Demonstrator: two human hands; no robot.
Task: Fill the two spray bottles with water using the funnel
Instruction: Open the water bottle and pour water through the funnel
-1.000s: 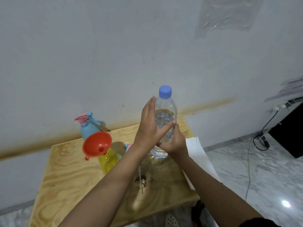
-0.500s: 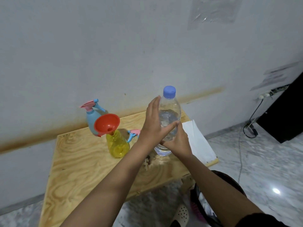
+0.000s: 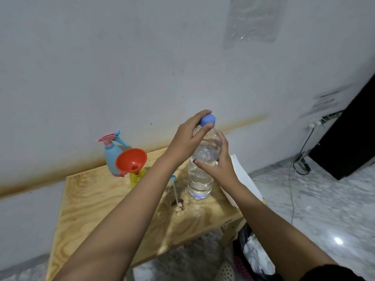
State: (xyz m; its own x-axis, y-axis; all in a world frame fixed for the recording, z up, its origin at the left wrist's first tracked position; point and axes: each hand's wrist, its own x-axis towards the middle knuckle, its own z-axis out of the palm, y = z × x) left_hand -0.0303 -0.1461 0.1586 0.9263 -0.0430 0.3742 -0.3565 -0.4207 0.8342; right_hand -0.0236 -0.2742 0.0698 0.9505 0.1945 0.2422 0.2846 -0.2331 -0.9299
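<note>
A clear water bottle point(image 3: 199, 180) stands upright on the wooden table point(image 3: 97, 201). My left hand point(image 3: 185, 138) pinches its blue cap point(image 3: 207, 120). My right hand point(image 3: 218, 165) wraps the bottle's upper body. To the left, a red funnel point(image 3: 130, 161) sits in the neck of the yellow spray bottle point(image 3: 137, 177), which has no spray head on. Behind it stands the blue spray bottle point(image 3: 111, 157) with its pink and blue spray head on. A loose spray head with a thin dip tube point(image 3: 176, 194) lies partly hidden behind my left forearm.
White paper point(image 3: 243, 179) lies at the table's right edge. The wall runs close behind the table. A black bin bag with crumpled paper point(image 3: 253, 254) sits on the floor at the lower right. A cable point(image 3: 292, 191) and dark furniture point(image 3: 349, 138) are further right.
My left hand has slid up from the bottle's side to its blue cap. The right hand has moved higher on the bottle. The camera has shifted.
</note>
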